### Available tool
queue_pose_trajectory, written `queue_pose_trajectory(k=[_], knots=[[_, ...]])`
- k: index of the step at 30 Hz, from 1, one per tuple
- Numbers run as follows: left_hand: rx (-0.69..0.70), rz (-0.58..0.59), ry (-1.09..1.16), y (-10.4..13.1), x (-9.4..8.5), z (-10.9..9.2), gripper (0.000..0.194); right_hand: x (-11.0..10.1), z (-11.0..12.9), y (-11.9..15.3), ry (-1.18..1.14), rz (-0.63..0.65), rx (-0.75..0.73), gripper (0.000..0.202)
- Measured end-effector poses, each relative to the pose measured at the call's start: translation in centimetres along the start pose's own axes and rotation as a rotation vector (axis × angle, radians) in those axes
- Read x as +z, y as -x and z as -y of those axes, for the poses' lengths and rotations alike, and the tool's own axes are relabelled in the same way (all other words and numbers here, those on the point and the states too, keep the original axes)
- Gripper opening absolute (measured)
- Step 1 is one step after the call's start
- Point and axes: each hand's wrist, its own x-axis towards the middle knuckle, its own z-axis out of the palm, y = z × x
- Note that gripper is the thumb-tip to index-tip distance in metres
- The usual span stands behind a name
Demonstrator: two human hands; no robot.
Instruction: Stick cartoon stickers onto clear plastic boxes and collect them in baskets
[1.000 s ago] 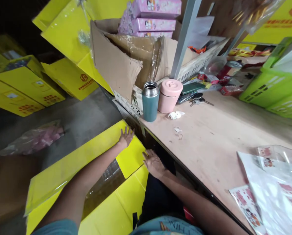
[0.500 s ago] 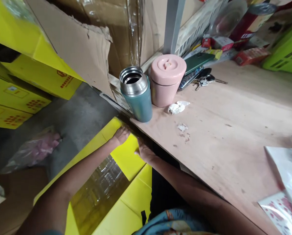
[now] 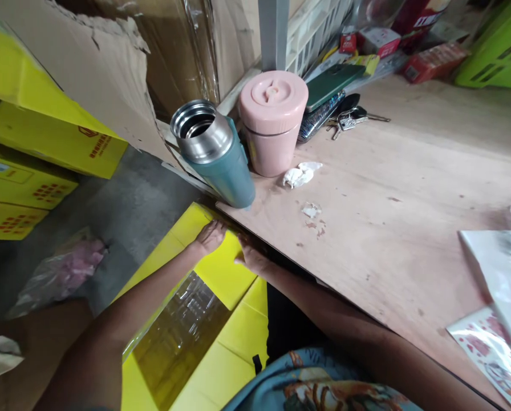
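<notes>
Below the table's left edge stands an open yellow carton (image 3: 242, 337), with clear plastic packs (image 3: 187, 319) inside. At its far end a yellow flap (image 3: 225, 271) is folded inward. My left hand (image 3: 211, 235) lies on the far part of that flap, fingers bent over the edge. My right hand (image 3: 252, 257) is at the flap's right corner by the table edge, thumb on the yellow surface; its other fingers are partly hidden.
On the wooden table (image 3: 366, 217) stand an open teal flask (image 3: 221, 165) and a pink lidded cup (image 3: 275, 125), near keys (image 3: 349, 121) and a crumpled tissue (image 3: 301, 174). Yellow boxes (image 3: 24, 177) and a plastic bag (image 3: 71, 262) lie left.
The view has shifted, so the flask, cup and table items appear further left and higher. Both hands stay at the carton's far flap, with little movement.
</notes>
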Motion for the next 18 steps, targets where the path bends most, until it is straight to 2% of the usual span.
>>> queue_pose_trajectory(k=[5, 7, 12, 15, 18], knots=[[-0.063, 0.053, 0.061, -0.3, -0.5, -0.2, 0.029, 0.1, 0.0, -0.1, 0.051, -0.050, 0.085, 0.042], [-0.083, 0.087, 0.094, -1.0, -0.9, 0.5, 0.026, 0.2, 0.0, -0.2, 0.060, -0.043, 0.102, 0.045], [-0.105, 0.165, 0.170, -3.4, -2.3, 2.4, 0.034, 0.0, 0.0, -0.4, 0.095, -0.021, 0.114, 0.062], [-0.083, 0.180, 0.196, -3.5, -2.4, 1.6, 0.035, -0.7, 0.0, -0.3, 0.127, -0.027, 0.102, 0.055], [-0.050, 0.164, 0.216, -2.3, -1.9, -0.2, 0.037, -1.4, 0.0, -0.3, 0.161, -0.052, 0.091, 0.047]])
